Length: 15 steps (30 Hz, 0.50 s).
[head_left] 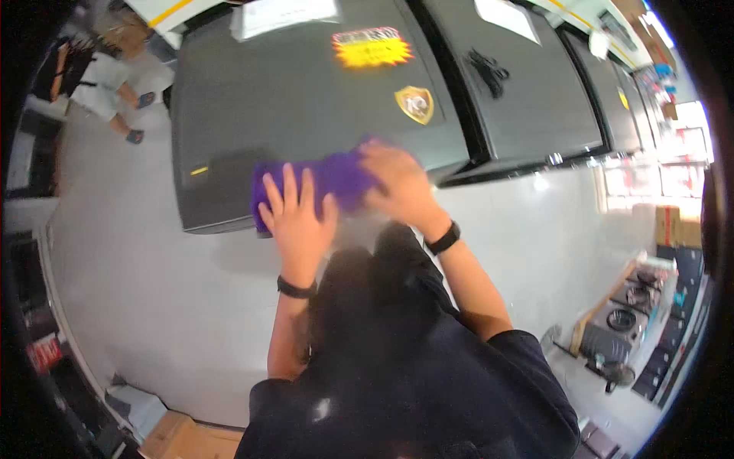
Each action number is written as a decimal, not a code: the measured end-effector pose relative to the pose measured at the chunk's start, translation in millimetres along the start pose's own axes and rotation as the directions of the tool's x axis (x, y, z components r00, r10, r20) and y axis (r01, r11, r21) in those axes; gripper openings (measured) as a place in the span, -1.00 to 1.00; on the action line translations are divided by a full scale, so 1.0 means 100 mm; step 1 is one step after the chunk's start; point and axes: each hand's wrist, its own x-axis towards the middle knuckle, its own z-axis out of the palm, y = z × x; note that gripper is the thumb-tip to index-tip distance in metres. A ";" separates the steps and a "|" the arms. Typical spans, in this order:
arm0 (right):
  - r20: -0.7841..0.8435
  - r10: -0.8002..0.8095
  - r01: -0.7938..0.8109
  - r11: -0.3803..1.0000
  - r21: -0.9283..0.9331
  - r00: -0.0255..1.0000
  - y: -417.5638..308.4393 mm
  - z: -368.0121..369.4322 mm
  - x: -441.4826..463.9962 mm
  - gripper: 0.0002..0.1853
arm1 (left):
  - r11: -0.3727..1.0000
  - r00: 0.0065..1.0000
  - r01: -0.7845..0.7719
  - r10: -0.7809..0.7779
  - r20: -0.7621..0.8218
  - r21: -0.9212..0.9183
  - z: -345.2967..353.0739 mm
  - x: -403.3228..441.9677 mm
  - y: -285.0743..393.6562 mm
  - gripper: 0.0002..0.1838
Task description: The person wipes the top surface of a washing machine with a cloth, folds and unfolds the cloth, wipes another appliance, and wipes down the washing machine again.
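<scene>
A purple cloth [334, 177] lies folded along the near edge of a dark grey appliance top [290, 99]. My left hand [298, 218] rests flat on the cloth's left part, its fingers spread. At the cloth's right end is my right hand [401, 183], fingers bent over the cloth and somewhat blurred by motion. The appliance top carries a yellow and red starburst label [372, 50], a gold shield sticker [415, 104] and a small yellow strip [199, 170]. A white paper [287, 17] lies at its far edge.
To the right stands another dark appliance [535, 99] with a coiled black cable [487, 70] on top. Another person's legs [111, 96] show at far left. Cooktops [619, 317] sit on a counter at right. Cardboard [191, 438] lies at lower left.
</scene>
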 end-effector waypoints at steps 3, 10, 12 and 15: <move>-0.109 0.085 -0.101 0.984 -0.148 0.990 0.24 -0.21 -0.26 -0.44 | 0.987 0.990 -0.139 0.138 -0.021 -0.080 0.17 0.09 0.28 -0.41; -0.212 0.109 -0.151 0.969 -0.193 0.971 -0.15 0.22 0.00 -0.49 | 0.965 0.964 -0.260 0.257 -0.067 -0.035 0.11 0.05 -0.04 -0.44; -0.152 0.021 -0.041 0.990 -0.132 0.988 -0.41 0.46 0.19 -0.49 | 0.965 0.957 -0.263 0.263 -0.122 0.018 0.05 0.03 -0.42 -0.48; -0.142 -0.084 0.067 0.990 -0.122 0.986 -0.77 0.76 0.40 -0.46 | 0.979 0.968 -0.190 0.198 -0.151 0.068 -0.07 -0.08 -1.00 -0.43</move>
